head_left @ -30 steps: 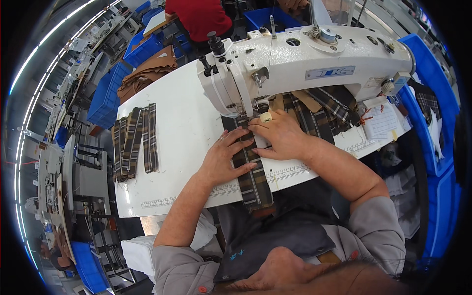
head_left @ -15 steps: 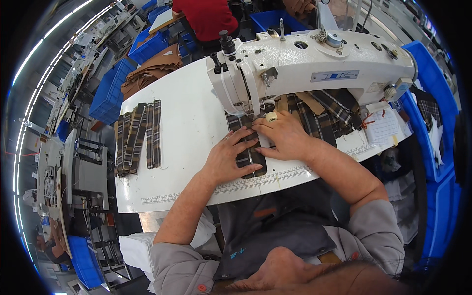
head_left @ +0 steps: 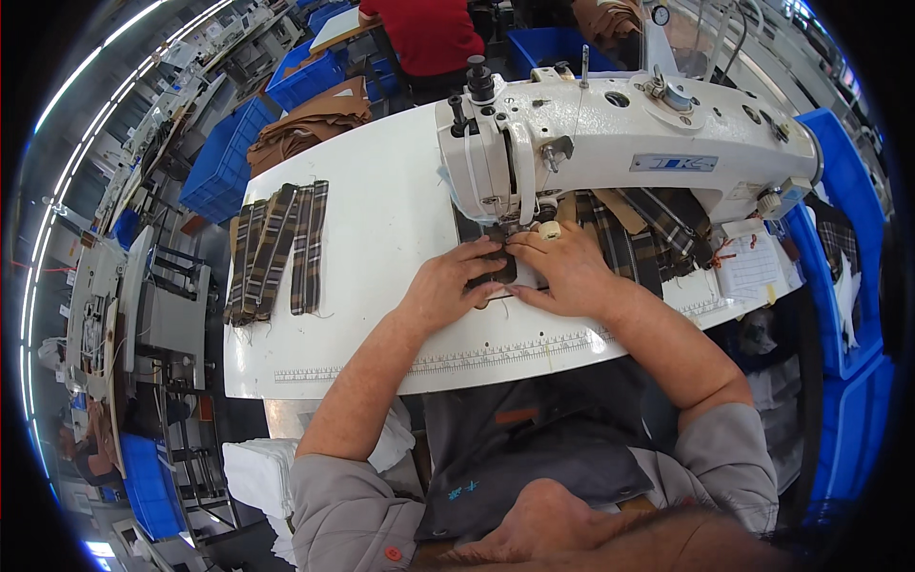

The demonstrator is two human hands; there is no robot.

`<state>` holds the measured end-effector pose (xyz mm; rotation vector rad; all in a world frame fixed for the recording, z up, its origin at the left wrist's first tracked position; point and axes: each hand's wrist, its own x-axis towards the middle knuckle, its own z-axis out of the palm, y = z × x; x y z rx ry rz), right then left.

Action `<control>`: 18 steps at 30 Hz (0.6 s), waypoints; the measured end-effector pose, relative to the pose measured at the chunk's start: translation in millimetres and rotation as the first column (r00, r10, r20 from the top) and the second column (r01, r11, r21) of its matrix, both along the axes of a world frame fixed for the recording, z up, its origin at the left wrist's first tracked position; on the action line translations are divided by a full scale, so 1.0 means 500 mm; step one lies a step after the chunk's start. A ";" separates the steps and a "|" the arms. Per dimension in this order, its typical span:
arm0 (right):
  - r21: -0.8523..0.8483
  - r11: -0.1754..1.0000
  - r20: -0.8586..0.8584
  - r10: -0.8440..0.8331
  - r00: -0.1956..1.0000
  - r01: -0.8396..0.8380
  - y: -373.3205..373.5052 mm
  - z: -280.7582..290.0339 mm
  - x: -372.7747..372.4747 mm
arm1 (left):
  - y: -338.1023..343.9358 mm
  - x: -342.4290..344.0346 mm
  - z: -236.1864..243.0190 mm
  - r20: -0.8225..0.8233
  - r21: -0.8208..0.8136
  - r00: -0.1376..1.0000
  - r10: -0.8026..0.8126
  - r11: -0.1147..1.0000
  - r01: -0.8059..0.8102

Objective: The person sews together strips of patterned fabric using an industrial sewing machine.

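Under the needle end of a white sewing machine [head_left: 610, 119] lies a dark plaid fabric strip [head_left: 503, 272], its near end between my two hands. My left hand [head_left: 450, 286] rests on the strip's left side, fingers apart and thumb toward its near edge. On the other side, my right hand [head_left: 570, 275] lies flat, fingertips close to the presser foot and thumb reaching to the near corner. A pale ring-like band [head_left: 549, 230] sits on one of its fingers. My fingers partly cover the strip, and the machine head hides its far part.
Plaid strips [head_left: 307, 250] lie at the table's left; more plaid pieces [head_left: 634, 229] are beneath the machine arm. A paper pad [head_left: 746, 262] sits at the right. Blue bins [head_left: 227, 162] with brown fabric [head_left: 310, 124] stand beyond. A person in red [head_left: 429, 38] sits ahead.
The plaid strip has slid away from me under the needle, so less of it shows on my side. Both hands have travelled forward with it, and the camera view has shifted slightly.
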<state>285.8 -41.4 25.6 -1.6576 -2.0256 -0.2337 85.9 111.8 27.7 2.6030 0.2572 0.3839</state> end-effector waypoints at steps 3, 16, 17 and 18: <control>-0.028 0.999 0.006 -0.016 1.000 0.016 0.000 -0.001 -0.003 | 0.023 0.016 -0.001 0.008 0.004 1.000 0.010 1.000 -0.010; -0.009 1.000 -0.013 -0.007 1.000 0.006 -0.001 -0.004 -0.001 | 0.060 0.059 0.029 -0.026 0.083 0.985 0.171 0.982 -0.168; 0.000 1.000 -0.008 -0.002 1.000 0.002 0.000 -0.004 0.000 | 0.060 0.056 0.031 -0.026 0.086 0.984 0.174 0.981 -0.172; 0.009 1.000 -0.004 0.003 1.000 -0.003 0.001 -0.005 0.000 | 0.060 0.052 0.031 -0.014 0.099 0.985 0.171 0.981 -0.168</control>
